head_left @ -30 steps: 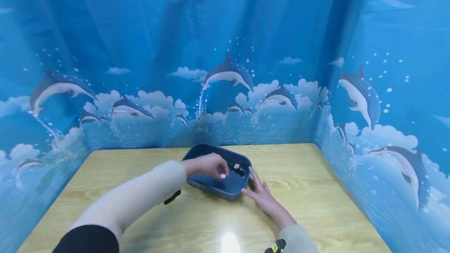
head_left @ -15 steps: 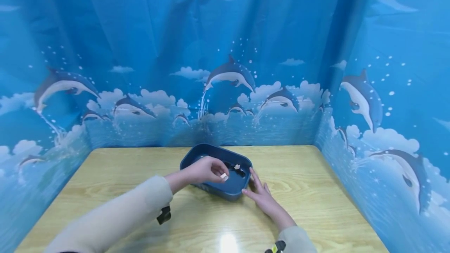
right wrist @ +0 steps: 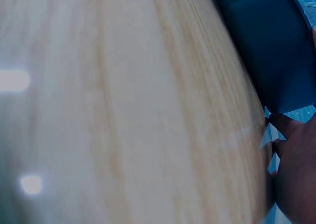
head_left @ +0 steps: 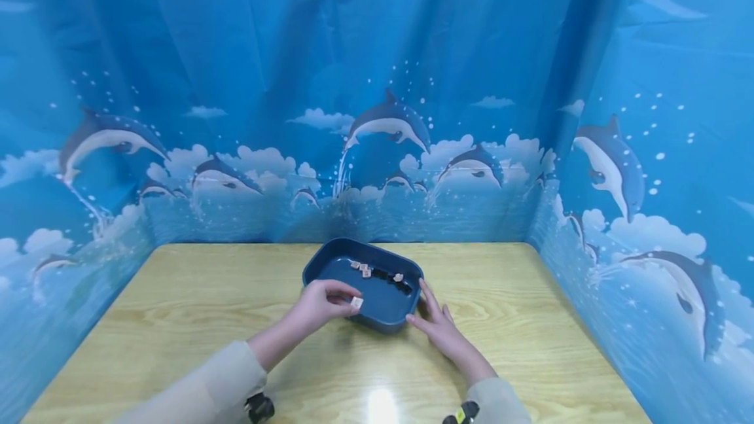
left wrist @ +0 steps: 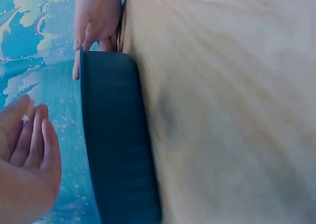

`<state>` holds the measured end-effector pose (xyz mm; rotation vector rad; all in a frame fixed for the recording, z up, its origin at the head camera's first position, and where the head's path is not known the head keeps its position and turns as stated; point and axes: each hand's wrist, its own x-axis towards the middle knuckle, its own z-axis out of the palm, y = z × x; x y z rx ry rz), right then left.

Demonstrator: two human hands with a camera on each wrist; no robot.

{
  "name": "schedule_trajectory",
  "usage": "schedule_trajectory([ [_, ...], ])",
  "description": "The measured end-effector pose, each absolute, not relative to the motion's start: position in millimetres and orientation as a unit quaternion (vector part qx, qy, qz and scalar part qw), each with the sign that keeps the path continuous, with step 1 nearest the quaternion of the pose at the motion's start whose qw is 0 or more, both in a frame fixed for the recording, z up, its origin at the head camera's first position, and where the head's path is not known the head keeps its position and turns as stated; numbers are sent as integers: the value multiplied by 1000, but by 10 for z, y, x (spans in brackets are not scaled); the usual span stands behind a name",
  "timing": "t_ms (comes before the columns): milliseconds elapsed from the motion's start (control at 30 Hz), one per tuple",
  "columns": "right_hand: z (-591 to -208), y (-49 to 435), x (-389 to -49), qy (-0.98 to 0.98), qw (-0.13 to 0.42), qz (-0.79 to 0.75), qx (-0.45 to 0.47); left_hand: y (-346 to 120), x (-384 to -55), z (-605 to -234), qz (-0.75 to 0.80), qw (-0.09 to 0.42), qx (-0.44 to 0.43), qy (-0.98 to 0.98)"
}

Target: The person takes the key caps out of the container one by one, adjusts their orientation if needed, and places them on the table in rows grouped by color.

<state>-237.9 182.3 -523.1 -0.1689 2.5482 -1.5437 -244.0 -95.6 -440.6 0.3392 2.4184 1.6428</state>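
I see the left hand (head_left: 323,301) pinching a small white cube (head_left: 357,303) above the near edge of a dark-blue rectangular plastic-looking tray (head_left: 385,309), presumably because it's so small. The right hand (head_left: 443,332) rests extended fingers on the tray's right edge, likely steadying it. The pale wooden table (head_left: 489,286) gives me room towards both side edges.

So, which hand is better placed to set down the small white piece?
Probably your left hand: it pinches the small white piece. Your right hand touches the blue tray at its right end, away from the piece.
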Motion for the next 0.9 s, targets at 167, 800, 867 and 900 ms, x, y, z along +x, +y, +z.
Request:
schedule_trajectory([
  [167,-5234,1820,-2384,849,84,-520,-49,-1086,-2317,-4542,572,73,53,815],
  [800,-5224,1812,-2386,852,79,-515,-57,-1334,-2293,-4978,493,45,62,867],
  [867,-5216,1811,-2382,851,80,-516,-55,-1341,-2302,-4991,474,38,79,876],
  [900,-5216,1813,-2381,851,81,-515,-55,-1342,-2309,-4996,462,33,89,881],
])
